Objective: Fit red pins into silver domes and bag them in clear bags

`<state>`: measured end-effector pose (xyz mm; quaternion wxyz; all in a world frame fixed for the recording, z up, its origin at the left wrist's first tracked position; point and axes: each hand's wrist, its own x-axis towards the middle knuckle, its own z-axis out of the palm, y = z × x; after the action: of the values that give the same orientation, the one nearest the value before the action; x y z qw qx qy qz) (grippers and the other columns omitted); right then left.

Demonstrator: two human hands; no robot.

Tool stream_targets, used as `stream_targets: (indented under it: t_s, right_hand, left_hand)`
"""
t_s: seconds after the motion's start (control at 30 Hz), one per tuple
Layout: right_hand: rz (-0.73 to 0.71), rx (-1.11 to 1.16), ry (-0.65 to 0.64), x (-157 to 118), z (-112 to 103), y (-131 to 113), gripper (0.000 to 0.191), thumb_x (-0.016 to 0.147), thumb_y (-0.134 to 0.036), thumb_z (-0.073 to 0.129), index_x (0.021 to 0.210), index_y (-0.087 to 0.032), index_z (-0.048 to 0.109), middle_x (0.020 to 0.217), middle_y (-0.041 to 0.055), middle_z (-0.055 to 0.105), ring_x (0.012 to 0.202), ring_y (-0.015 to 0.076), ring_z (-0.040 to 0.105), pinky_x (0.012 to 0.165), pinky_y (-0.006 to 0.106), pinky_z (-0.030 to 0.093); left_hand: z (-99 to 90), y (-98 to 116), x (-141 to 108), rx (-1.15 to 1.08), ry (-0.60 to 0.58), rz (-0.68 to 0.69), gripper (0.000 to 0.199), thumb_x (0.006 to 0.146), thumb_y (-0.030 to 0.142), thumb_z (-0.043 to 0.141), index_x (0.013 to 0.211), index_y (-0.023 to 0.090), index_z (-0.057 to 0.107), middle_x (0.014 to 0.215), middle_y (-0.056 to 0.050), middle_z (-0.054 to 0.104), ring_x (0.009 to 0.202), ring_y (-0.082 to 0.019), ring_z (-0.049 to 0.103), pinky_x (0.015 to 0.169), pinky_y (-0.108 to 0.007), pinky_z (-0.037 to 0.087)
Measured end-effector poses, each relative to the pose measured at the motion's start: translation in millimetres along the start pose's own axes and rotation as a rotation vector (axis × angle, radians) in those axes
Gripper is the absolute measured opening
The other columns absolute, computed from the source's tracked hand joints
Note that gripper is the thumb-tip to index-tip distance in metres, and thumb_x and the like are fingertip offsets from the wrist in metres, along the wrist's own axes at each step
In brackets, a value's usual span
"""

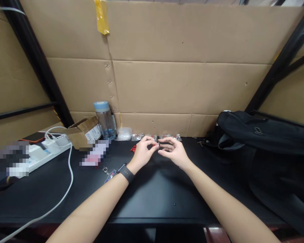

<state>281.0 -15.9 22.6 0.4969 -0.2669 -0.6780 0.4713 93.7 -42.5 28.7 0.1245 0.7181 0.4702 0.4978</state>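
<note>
A small, thin dark piece [158, 145], seen nearly edge-on, is held up between my two hands over the black table [162, 192]. My left hand [145, 150] pinches it from the left with thumb and fingertips. From the other side, my right hand [176, 152] curves its fingers, thumb and index fingertips at the piece's edges. What kind of thing it is cannot be made out. Just left of my left hand lies a red item [133, 149]. Behind my hands are small clear plastic packets [177, 137] with bits of red in them. A keychain [110, 175] lies by my left wrist.
A bottle with a blue lid [105, 119], an open cardboard box [84, 131] and a clear plastic container [124, 133] stand back left. A white power strip [44, 155] trails a cable [70, 179]. A black bag [266, 152] fills the right side. Cardboard [164, 84] walls the back.
</note>
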Motion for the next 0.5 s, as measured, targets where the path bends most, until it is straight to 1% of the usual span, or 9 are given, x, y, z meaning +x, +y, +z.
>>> stream_targets:
  t_s: [0.07,0.17,0.27,0.37,0.5]
  right_hand:
    - [0.010,0.008,0.008,-0.3,0.9,0.5,0.043,0.065,-0.032,0.088,0.100,-0.021,0.065,0.123,0.0099,0.069,0.099,0.0241,0.073,0.087,0.038,0.060]
    - [0.014,0.004,0.021,-0.3,1.9,0.8,0.031,0.066,-0.034,0.087,0.086,-0.019,0.069,0.123,0.0094,0.068,0.099,0.0242,0.073,0.094,0.040,0.058]
    - [0.000,-0.029,0.038,-0.3,2.5,0.1,0.024,0.069,-0.036,0.086,0.078,-0.018,0.072,0.120,0.0099,0.069,0.100,0.0241,0.073,0.099,0.040,0.057]
    - [0.009,-0.012,0.039,-0.7,3.1,-1.9,0.026,0.068,-0.035,0.086,0.082,-0.018,0.071,0.120,0.0100,0.070,0.100,0.0250,0.073,0.096,0.040,0.059]
    - [-0.007,-0.031,0.053,-1.3,4.5,-2.4,0.031,0.069,-0.033,0.085,0.090,-0.018,0.068,0.118,0.0110,0.072,0.100,0.0264,0.073,0.088,0.039,0.062]
  left_hand:
    - [-1.4,0.3,0.1,0.005,0.000,0.001,0.011,0.086,0.028,0.067,0.083,0.021,0.075,0.100,-0.005,0.068,0.100,-0.020,0.065,0.096,-0.034,0.048]
    - [-4.3,2.1,0.5,0.024,-0.002,0.007,0.010,0.085,0.028,0.069,0.084,0.023,0.077,0.098,-0.005,0.072,0.101,-0.022,0.066,0.097,-0.036,0.049]
    - [-6.7,4.3,1.0,0.006,-0.009,-0.042,0.011,0.085,0.031,0.069,0.087,0.024,0.078,0.093,-0.003,0.077,0.093,-0.023,0.070,0.092,-0.036,0.052]
    - [-8.1,5.3,1.9,-0.035,-0.015,-0.090,0.014,0.083,0.032,0.070,0.086,0.022,0.078,0.087,-0.003,0.078,0.082,-0.022,0.072,0.084,-0.033,0.054]
    - [-9.1,4.1,3.4,-0.010,-0.051,-0.056,0.014,0.085,0.031,0.068,0.085,0.021,0.078,0.091,-0.003,0.079,0.086,-0.022,0.072,0.085,-0.032,0.053]
